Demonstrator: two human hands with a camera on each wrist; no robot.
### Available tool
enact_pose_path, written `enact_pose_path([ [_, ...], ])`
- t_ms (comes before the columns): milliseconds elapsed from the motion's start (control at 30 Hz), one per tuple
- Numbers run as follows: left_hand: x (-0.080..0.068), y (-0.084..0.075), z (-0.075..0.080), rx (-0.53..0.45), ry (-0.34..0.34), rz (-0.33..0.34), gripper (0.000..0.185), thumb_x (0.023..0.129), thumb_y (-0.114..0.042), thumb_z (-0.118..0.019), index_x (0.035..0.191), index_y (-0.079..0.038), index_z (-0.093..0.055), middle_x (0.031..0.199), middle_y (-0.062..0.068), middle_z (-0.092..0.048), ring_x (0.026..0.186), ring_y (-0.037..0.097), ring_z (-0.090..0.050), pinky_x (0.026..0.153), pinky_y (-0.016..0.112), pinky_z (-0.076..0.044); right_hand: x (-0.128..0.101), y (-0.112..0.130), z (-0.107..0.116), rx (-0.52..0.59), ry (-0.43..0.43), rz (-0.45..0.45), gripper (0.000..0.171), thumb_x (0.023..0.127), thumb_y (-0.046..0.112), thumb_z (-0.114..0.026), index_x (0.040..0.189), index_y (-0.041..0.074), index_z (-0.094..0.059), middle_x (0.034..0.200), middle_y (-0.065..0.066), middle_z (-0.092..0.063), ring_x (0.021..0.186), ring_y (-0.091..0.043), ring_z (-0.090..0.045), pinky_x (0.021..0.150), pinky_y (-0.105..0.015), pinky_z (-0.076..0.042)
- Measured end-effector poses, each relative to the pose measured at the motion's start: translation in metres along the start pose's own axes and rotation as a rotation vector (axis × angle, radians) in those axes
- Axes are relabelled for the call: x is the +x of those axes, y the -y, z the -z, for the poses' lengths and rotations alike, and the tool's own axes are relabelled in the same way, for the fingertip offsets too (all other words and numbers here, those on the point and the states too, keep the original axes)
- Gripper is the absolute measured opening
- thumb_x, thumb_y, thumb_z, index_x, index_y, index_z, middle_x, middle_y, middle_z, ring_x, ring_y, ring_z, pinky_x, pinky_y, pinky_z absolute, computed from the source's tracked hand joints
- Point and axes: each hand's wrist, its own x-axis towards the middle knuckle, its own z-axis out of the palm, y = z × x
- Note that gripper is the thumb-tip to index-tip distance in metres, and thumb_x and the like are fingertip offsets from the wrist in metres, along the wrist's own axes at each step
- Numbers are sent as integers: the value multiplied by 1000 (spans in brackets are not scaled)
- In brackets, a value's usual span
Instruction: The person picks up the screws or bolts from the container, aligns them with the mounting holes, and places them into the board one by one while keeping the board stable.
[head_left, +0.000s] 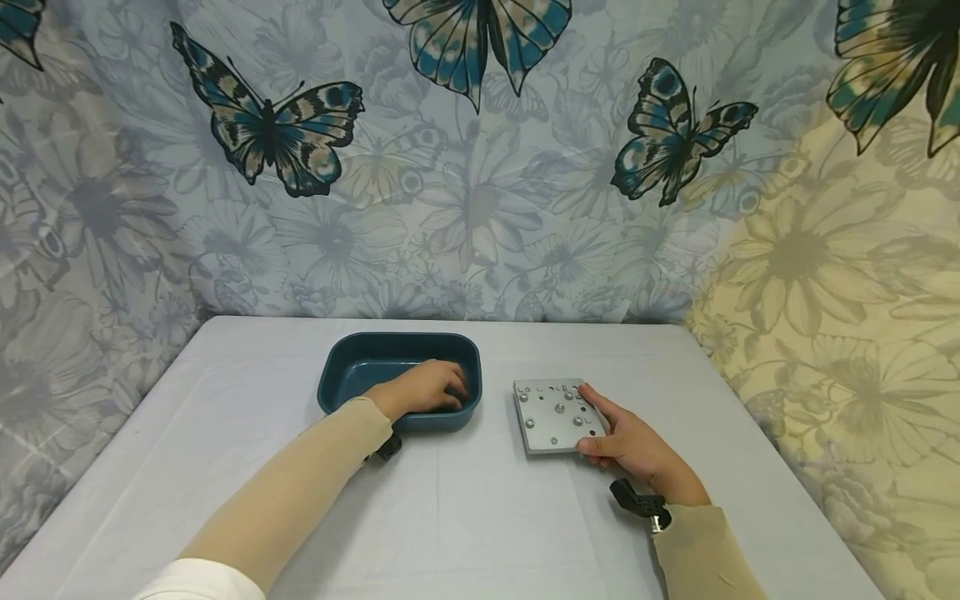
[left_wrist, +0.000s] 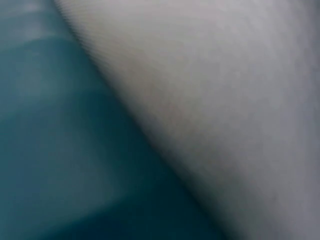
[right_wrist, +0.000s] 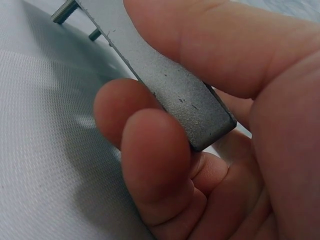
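A: Biggest first: the table (head_left: 465,517), white cloth. On it, left of centre, the tub (head_left: 399,377), dark teal. Just right of it the plate (head_left: 557,415), grey metal w/ holes and small screws.

B: And the hands?

A: Left hand (head_left: 424,390) is down inside the tub, fingers curled. If it holds something, I cannot tell; the tub wall hides the fingertips. Right hand (head_left: 637,450) pinches the plate at the near right corner, thumb on top, fingers (right_wrist: 150,150) under the edge.

B: How will the plate handle?

A: I judge stiff and rather heavy for its size, matte, not very slippery. The corner is lifted a little. Best hold is at the edge, as now, away from the screws.

B: Do the wrist cams add anything?

A: Right wrist shows the plate's thickness and screw ends (right_wrist: 64,12) sticking out below, approx. two; head cam does not show that. Left wrist is only blur: teal next to something pale, maybe the hand.
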Motion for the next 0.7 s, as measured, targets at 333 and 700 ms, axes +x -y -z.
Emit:
enact_pose_path([
  [333, -3, 0, 9, -71, -9, 174, 11, 91, -17, -75, 101, -14, -79, 97, -6, -71, 97, 14, -64, 87, 31, -51, -1, 2, 0, -13, 6, 15, 105, 80, 19, -85, 161, 17, -18, 71, -13, -60, 58, -21, -55, 52, -28, -49],
  [700, -5, -12, 28, -828, -150, 454, 26, 102, -23, -60, 110, 0, -69, 96, 12, -69, 87, 23, -68, 81, 39, -56, -1, 0, 0, 13, 11, 12, 106, 80, 16, -85, 161, 18, -18, 86, -16, -62, 59, -22, -55, 53, -27, -49],
])
